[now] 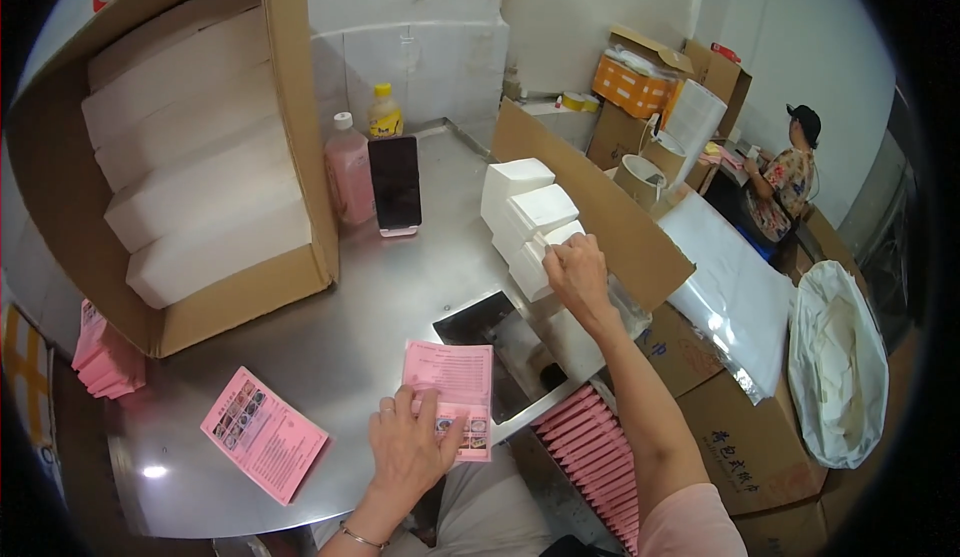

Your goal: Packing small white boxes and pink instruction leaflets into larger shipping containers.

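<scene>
"Left hand?"

"Left hand (415, 442): fingers loosely spread, palm down, clasping nothing, laid over a pink printed paper sheet (448, 365) at the near edge of the smooth grey metal table (370, 302)."

"Right hand?"

"Right hand (580, 272): fingers bent onto the nearest of the white, block-shaped paper bundles (522, 202), right of centre; whether gripped, cannot tell."

"Surroundings?"

"Near left, a flat rectangular pile of pink printed leaflets (265, 437). Far left, an open brown corrugated cardboard box (322, 277), holding long white bundles (215, 242)."
</scene>
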### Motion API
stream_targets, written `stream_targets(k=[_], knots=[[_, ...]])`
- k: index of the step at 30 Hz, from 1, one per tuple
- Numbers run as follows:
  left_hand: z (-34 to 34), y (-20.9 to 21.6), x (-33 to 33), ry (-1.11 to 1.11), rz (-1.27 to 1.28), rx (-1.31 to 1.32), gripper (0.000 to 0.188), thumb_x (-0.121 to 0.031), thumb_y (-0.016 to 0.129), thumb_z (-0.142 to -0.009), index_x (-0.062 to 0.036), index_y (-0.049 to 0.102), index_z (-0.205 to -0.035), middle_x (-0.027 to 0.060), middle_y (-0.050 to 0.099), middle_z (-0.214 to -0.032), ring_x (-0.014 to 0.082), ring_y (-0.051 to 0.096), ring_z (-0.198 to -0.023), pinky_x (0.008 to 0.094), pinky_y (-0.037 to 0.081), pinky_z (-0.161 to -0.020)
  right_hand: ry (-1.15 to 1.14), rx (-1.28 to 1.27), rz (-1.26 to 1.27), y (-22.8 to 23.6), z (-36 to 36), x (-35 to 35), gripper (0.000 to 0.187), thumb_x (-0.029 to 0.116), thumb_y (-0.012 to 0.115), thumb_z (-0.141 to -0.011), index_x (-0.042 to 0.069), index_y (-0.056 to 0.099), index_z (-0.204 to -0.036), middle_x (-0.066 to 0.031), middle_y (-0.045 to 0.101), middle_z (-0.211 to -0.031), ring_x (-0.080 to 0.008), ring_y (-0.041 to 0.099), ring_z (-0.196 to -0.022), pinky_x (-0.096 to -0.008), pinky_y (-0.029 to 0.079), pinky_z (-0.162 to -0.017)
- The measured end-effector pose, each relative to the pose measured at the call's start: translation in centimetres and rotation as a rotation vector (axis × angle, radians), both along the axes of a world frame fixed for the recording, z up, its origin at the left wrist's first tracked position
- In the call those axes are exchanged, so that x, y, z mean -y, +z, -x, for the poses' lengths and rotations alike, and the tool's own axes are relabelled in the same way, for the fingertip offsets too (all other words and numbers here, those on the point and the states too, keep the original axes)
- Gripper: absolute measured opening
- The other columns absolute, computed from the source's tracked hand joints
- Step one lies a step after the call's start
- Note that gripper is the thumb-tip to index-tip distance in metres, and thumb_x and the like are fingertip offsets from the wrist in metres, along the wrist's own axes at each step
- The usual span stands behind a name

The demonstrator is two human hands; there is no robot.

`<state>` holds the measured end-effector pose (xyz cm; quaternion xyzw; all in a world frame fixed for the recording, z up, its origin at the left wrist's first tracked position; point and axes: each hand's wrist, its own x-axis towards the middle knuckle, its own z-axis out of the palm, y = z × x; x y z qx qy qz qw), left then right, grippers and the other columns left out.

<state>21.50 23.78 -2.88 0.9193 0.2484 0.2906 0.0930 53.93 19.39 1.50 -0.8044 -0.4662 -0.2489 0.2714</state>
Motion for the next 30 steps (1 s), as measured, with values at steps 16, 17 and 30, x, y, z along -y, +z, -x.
stream_targets(k=[16,17,30], knots=[[2.8,2.1,-0.9,-0.075,0.079,-0.154,0.081,-0.026,0.075,-0.069,-0.0076,0.047,-0.143,0.0182,0.052,-0.098,0.0343,0.053,-0.09,0.042,0.041,-0.075,0.749,0.168,0.028,-6.6,18.9,5.4,0.039,0.011,0.065,-0.08,0.001,0.064,-0.118,-0.0239,0.061,-0.113,-0.0414,0.061,-0.108,-0.0694,0.032,-0.106],[2.3,1.9,-0.3,-0.109,0.109,-0.092,0.087,-0.028,0.077,-0.067,-0.0096,0.044,-0.146,0.0174,0.053,-0.097,0.0331,0.054,-0.089,0.0415,0.04,-0.074,0.695,0.088,0.252,-6.3,17.8,3.4,0.034,0.018,0.063,-0.085,0.002,0.066,-0.114,-0.0243,0.059,-0.107,-0.0389,0.061,-0.098,-0.0733,0.03,-0.104],[6.9,-0.2,-0.3,-0.14,0.441,0.283,0.036,-0.005,0.067,-0.073,-0.0053,0.064,-0.109,0.0161,0.057,-0.106,0.033,0.055,-0.1,0.0458,0.042,-0.085,0.248,-0.261,0.487,-4.0,11.6,2.6,0.016,0.019,0.06,-0.089,0.007,0.069,-0.087,-0.0177,0.068,-0.082,-0.0372,0.068,-0.08,-0.0461,0.053,-0.068]])
